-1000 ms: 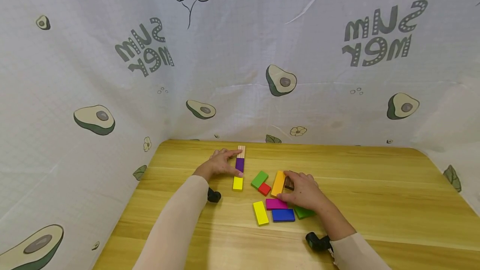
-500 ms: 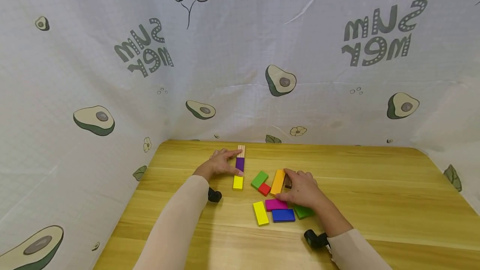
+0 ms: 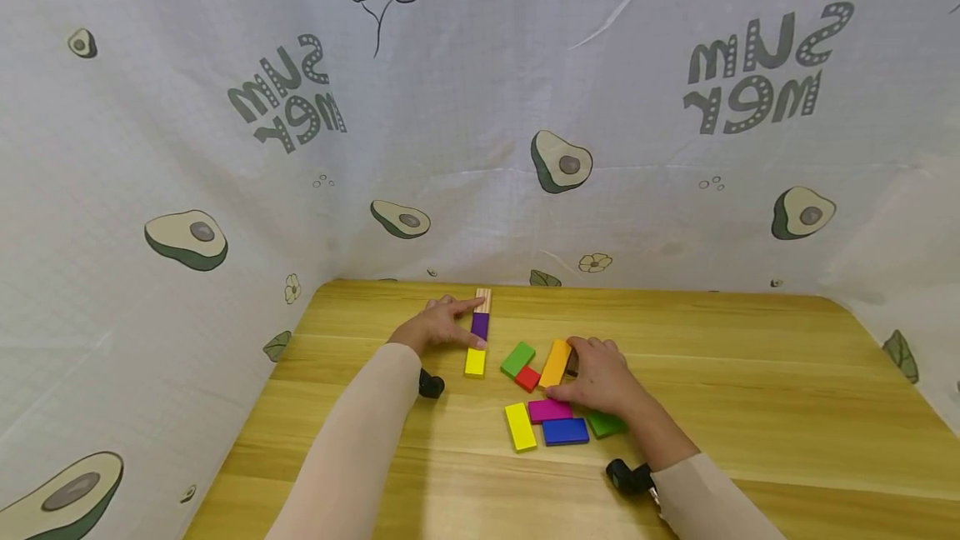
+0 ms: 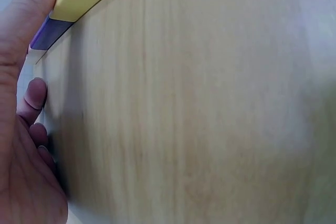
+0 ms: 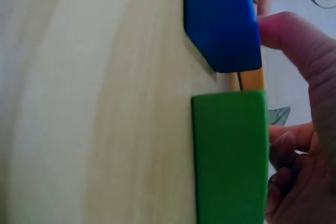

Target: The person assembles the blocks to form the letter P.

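In the head view, a row of flat blocks runs away from me: a yellow block [image 3: 475,362] nearest, a purple block [image 3: 480,327], then a striped bare-wood block [image 3: 483,299]. My left hand [image 3: 437,326] reaches over the row from the left. Its straight index finger touches the wood block and its thumb lies where purple meets yellow. My right hand [image 3: 603,375] pinches an orange block [image 3: 555,364] endwise, index finger at the far end, thumb at the near end. A dark brown block [image 3: 572,365] is partly hidden behind this hand.
Left of the orange block lie a green block [image 3: 517,359] and a small red block [image 3: 527,378]. Nearer me are another yellow block [image 3: 521,427], a magenta block [image 3: 550,411], a blue block [image 3: 566,432] and a darker green block [image 3: 604,424]. A patterned curtain [image 3: 465,107] surrounds the table [image 3: 750,373].
The yellow, purple and wood row has slid slightly away from me along with my left hand. My right hand and the orange block have shifted a little farther away and left.
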